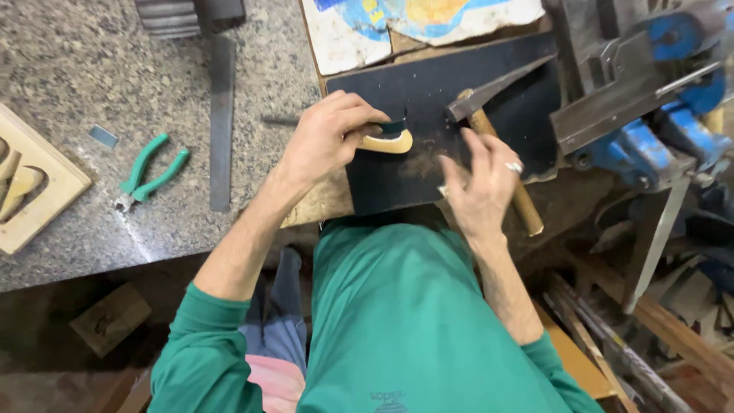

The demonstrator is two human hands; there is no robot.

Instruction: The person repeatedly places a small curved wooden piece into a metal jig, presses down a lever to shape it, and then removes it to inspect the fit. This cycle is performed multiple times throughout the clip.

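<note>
Left hand (pixel 325 138) clamped on a small curved wooden piece (pixel 388 141) near the dark mat's (pixel 428 92) middle. Right hand (pixel 482 183) open, seemingly just touching the hammer (pixel 489 115), handle running diagonally toward the mat's near right corner.

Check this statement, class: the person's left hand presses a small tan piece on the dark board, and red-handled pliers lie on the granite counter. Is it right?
One detail is wrong: the pliers have green handles, not red, as the head view shows. The left hand does press the small tan piece on the dark board, and the pliers do lie on the granite counter.
</note>
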